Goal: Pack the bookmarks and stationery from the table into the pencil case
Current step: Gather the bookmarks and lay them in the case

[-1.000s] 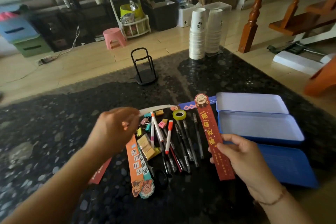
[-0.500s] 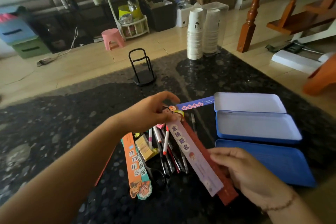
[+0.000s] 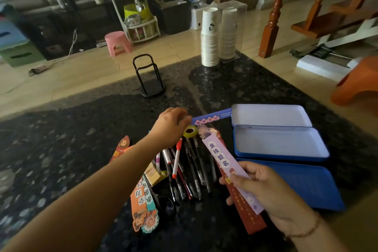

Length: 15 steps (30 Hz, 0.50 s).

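Note:
My right hand [image 3: 268,192] grips two stacked bookmarks: a lilac bookmark [image 3: 221,159] lying on top of a red bookmark [image 3: 250,219]. My left hand [image 3: 171,127] reaches over the pile, its fingertips at the end of a blue bookmark [image 3: 212,117] lying on the table; whether it grips it I cannot tell. Several pens [image 3: 190,170] lie in a fan beneath. An orange bookmark [image 3: 139,206] and a teal bookmark [image 3: 151,219] rest at the front left. The open blue pencil case [image 3: 280,155] stands on the right, empty, with its lid [image 3: 270,115] behind.
A yellow tape roll [image 3: 190,131], erasers [image 3: 154,175] and another red bookmark [image 3: 121,147] sit in the pile. A blue tray [image 3: 306,184] lies in front of the case. A black wire stand [image 3: 148,75] and stacked paper cups [image 3: 209,37] stand farther back on the dark table [image 3: 61,149].
My left hand laid the lilac bookmark onto the red one in my right hand, let go, and moved forward to the blue bookmark. My right hand lowered a little.

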Motion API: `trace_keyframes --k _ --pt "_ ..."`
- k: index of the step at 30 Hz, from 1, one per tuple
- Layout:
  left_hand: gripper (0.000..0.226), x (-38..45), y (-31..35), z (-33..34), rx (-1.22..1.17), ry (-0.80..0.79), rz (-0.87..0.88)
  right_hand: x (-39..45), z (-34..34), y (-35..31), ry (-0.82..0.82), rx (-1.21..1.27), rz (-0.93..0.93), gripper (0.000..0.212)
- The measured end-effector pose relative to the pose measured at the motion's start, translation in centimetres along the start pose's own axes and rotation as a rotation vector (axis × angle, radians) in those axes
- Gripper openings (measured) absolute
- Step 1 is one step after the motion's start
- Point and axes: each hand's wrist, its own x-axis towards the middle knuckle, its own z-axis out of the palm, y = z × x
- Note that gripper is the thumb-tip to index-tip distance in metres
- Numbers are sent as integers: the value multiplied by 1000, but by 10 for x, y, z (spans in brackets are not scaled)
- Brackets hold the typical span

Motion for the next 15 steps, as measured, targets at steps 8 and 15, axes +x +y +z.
trace_keyframes --k 8,15 --pt "53 31 -11 26 371 -107 -68 4 -9 -3 77 21 52 23" --pt "34 44 1 23 328 -155 -142 2 -11 -5 137 -2 26 15"
